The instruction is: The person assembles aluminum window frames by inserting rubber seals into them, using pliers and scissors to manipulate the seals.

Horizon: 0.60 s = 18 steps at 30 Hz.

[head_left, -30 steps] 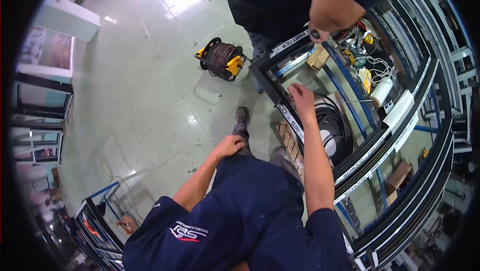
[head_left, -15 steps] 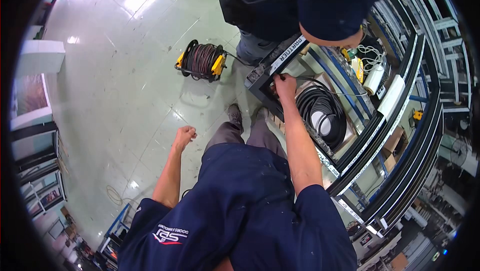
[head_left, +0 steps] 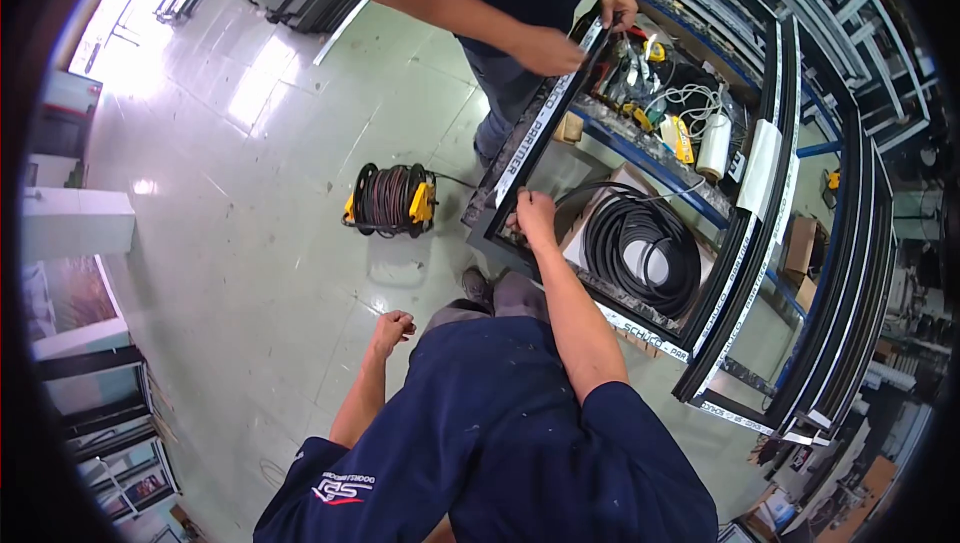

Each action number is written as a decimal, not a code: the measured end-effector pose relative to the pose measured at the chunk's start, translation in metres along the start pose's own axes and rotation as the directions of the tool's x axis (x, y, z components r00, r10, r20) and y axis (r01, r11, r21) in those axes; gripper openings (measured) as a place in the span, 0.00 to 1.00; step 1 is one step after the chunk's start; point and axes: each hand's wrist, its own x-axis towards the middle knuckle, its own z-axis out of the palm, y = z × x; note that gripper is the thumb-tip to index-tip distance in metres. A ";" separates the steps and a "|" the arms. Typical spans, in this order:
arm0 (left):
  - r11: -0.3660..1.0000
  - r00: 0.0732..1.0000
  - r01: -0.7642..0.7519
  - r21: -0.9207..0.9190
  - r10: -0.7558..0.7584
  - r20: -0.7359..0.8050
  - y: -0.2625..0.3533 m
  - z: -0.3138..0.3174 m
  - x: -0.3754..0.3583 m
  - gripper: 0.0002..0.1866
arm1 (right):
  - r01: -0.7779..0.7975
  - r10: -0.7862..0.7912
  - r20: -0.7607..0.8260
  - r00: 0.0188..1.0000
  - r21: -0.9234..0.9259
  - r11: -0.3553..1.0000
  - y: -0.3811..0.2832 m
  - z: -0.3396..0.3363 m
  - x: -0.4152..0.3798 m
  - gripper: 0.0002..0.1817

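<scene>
My right hand (head_left: 533,217) is at the near-left inside corner of a dark window frame (head_left: 556,290), its fingers pinched on a black rubber gasket. The gasket runs from a big black coil (head_left: 600,243) lying in a cardboard box beside my forearm. Exactly where the strip meets my fingertips is hard to see. My left hand (head_left: 393,331) hangs over the floor left of my legs, loosely closed, with nothing visible in it. White tape (head_left: 522,155) with lettering covers the frame's left bar.
Across the frame a co-worker's two hands (head_left: 553,51) are at its far part. A cable reel (head_left: 390,200) stands on the floor to the left. Tools and a white roll (head_left: 713,147) lie on the bench inside the frame; more dark frames (head_left: 850,273) stand at right.
My view has shifted, so more of the co-worker shows. The co-worker's hands now appear at the frame. My right hand stays at the same corner; my left hand stays closed.
</scene>
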 end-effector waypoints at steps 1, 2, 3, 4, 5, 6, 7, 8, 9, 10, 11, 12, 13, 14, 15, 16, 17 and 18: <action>1.000 1.000 -0.014 0.007 0.014 -0.006 0.007 0.001 0.002 0.12 | 0.005 -0.005 0.001 1.000 -0.004 1.000 -0.001 -0.001 0.002 0.21; 1.000 1.000 -0.026 0.013 0.026 -0.012 0.014 0.003 0.004 0.12 | 0.010 -0.010 0.003 1.000 -0.008 1.000 -0.002 -0.002 0.004 0.22; 1.000 0.999 -0.020 0.015 0.021 -0.032 0.026 0.006 0.003 0.13 | 0.045 -0.046 0.005 0.999 0.022 0.999 -0.002 -0.004 0.007 0.22; 0.999 0.998 -0.039 0.026 0.040 -0.038 0.037 0.009 0.003 0.13 | 0.059 -0.059 0.005 0.998 0.010 0.998 -0.003 -0.007 0.011 0.22; 0.998 0.997 -0.057 0.040 0.059 -0.042 0.047 0.012 0.003 0.13 | 0.071 -0.071 0.003 0.997 -0.001 0.997 -0.003 -0.009 0.015 0.21; 0.996 0.996 -0.074 0.054 0.076 -0.045 0.058 0.016 0.003 0.13 | 0.081 -0.081 0.001 0.997 -0.013 0.997 -0.002 -0.011 0.021 0.21; 0.992 0.994 -0.103 0.072 0.106 -0.036 0.069 0.020 0.004 0.13 | 0.100 -0.101 -0.017 0.995 -0.039 0.994 -0.001 -0.012 0.027 0.20; 0.984 0.988 -0.151 0.090 0.154 -0.025 0.078 0.025 0.005 0.13 | 0.113 -0.114 -0.011 0.993 -0.057 0.992 0.000 -0.014 0.033 0.19; 0.974 0.979 -0.199 0.106 0.201 -0.011 0.094 0.031 0.002 0.13 | 0.126 -0.127 -0.005 0.992 -0.077 0.989 0.003 -0.017 0.040 0.19; 0.961 0.968 -0.249 0.118 0.250 0.005 0.108 0.036 0.002 0.13 | 0.142 -0.142 0.000 0.990 -0.099 0.985 -0.001 -0.022 0.045 0.18; 0.951 0.959 -0.285 0.123 0.283 0.031 0.124 0.042 0.002 0.14 | 0.145 -0.147 -0.043 0.988 -0.051 0.988 -0.007 -0.030 0.051 0.18; 0.929 0.943 -0.332 0.165 0.330 0.044 0.140 0.047 0.004 0.14 | 0.151 -0.150 -0.086 0.985 -0.004 0.989 -0.017 -0.043 0.053 0.17; 0.903 0.926 -0.378 0.205 0.374 0.059 0.155 0.051 0.006 0.15 | 0.157 -0.151 -0.129 0.980 0.043 0.987 -0.021 -0.056 0.058 0.16; 0.873 0.906 -0.422 0.243 0.416 0.077 0.171 0.055 0.010 0.15 | 0.226 -0.213 -0.214 0.953 0.038 0.973 -0.019 -0.070 0.071 0.15; 0.842 0.882 -0.471 0.261 0.455 0.123 0.188 0.058 0.017 0.15 | 0.292 -0.272 -0.297 0.915 0.027 0.956 -0.010 -0.085 0.090 0.15; 0.829 0.864 -0.504 0.243 0.481 0.150 0.207 0.063 0.020 0.15 | 0.285 -0.252 -0.342 0.905 0.050 0.957 -0.004 -0.102 0.107 0.14; 0.813 0.843 -0.537 0.224 0.507 0.178 0.228 0.069 0.021 0.15 | 0.303 -0.279 -0.394 0.876 -0.001 0.953 -0.004 -0.119 0.117 0.13; 0.796 0.820 -0.570 0.203 0.534 0.207 0.251 0.076 0.022 0.14 | 0.265 -0.235 -0.435 0.869 0.009 0.964 -0.006 -0.132 0.126 0.13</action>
